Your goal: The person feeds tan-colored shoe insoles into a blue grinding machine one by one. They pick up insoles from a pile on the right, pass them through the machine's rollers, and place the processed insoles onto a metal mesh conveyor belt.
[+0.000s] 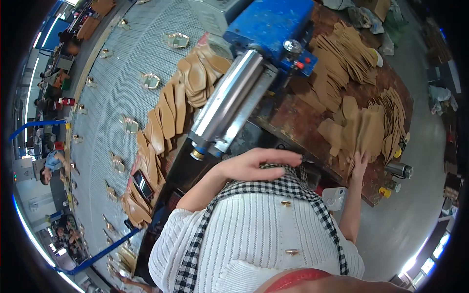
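The machine housing (273, 24) is finished in blue, with silver-grey rollers (229, 100) and red buttons (299, 63). Tan insole blanks (342, 58) are stacked on a dark reddish-brown worktable (293, 115). A white ribbed top (254, 229) is trimmed with black-and-white check (288, 185).

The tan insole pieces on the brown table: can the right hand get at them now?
Probably yes: the right hand already touches the nearest stack of tan insole pieces at the edge of the brown table, with nothing between them.
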A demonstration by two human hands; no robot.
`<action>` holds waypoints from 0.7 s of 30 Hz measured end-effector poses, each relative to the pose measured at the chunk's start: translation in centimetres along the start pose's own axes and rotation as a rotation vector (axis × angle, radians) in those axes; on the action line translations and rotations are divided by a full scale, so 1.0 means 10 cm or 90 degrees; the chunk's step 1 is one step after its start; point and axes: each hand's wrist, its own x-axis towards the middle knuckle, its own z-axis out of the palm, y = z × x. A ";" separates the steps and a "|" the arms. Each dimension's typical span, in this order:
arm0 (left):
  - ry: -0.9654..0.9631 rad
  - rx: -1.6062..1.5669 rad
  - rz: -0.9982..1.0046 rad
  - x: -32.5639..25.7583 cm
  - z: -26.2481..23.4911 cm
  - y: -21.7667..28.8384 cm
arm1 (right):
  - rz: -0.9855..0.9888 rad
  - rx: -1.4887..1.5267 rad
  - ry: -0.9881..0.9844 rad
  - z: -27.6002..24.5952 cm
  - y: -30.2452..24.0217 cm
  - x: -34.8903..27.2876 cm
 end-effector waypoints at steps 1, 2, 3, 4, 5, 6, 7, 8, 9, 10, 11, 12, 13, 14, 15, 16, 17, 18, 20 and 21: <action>-0.019 -0.044 0.018 -0.13 -0.08 0.08 | 0.070 0.148 -0.086 0.16 -0.09 -0.02; -0.008 -0.072 0.023 -0.30 -0.15 0.16 | 0.141 0.295 -0.174 0.34 -0.19 -0.05; 0.005 -0.067 0.042 -0.48 -0.25 0.21 | 0.119 0.266 -0.132 0.82 -0.33 -0.20; 0.019 -0.060 0.057 -0.68 -0.38 0.30 | 0.128 0.285 -0.166 1.18 -0.40 -0.29; 0.040 -0.042 0.096 -0.88 -0.49 0.31 | 0.137 0.296 -0.202 1.45 -0.45 -0.34; 0.056 -0.037 0.106 -1.00 -0.58 0.33 | 0.155 0.307 -0.239 1.62 -0.50 -0.35; 0.074 -0.052 0.091 -1.12 -0.68 0.33 | 0.168 0.292 -0.232 1.73 -0.50 -0.37; 0.091 -0.067 0.075 -1.21 -0.78 0.33 | 0.181 0.277 -0.222 1.81 -0.48 -0.39; 0.127 -0.099 0.070 -1.32 -0.84 0.35 | 0.195 0.265 -0.215 1.93 -0.46 -0.43; 0.169 -0.130 0.044 -1.44 -0.91 0.34 | 0.154 0.230 -0.229 2.05 -0.50 -0.49; 0.206 -0.142 0.031 -1.50 -0.98 0.35 | 0.114 0.194 -0.240 2.15 -0.55 -0.55; 0.242 -0.154 0.012 -1.57 -1.03 0.36 | 0.077 0.161 -0.248 2.25 -0.56 -0.62; 0.262 -0.159 0.004 -1.61 -1.08 0.37 | 0.024 0.149 -0.229 2.30 -0.51 -0.66; 0.280 -0.163 0.011 -1.65 -1.12 0.36 | 0.014 0.095 -0.237 2.30 -0.45 -0.65; 0.306 -0.151 -0.002 -1.68 -1.15 0.39 | 0.010 0.041 -0.241 2.23 -0.40 -0.63; 0.332 -0.140 -0.014 -1.71 -1.15 0.40 | 0.010 -0.015 -0.244 2.15 -0.36 -0.62; 0.331 -0.128 0.009 -1.74 -1.19 0.31 | -0.064 -0.090 -0.205 2.15 -0.34 -0.58; 0.404 -0.116 -0.050 -1.76 -1.16 0.39 | -0.130 -0.169 -0.167 2.19 -0.33 -0.56; 0.466 -0.137 -0.024 -1.83 -1.19 0.26 | -0.069 -0.190 -0.177 2.24 -0.49 -0.55; 0.483 -0.168 -0.018 -1.85 -1.22 0.23 | -0.072 -0.192 -0.178 2.21 -0.47 -0.52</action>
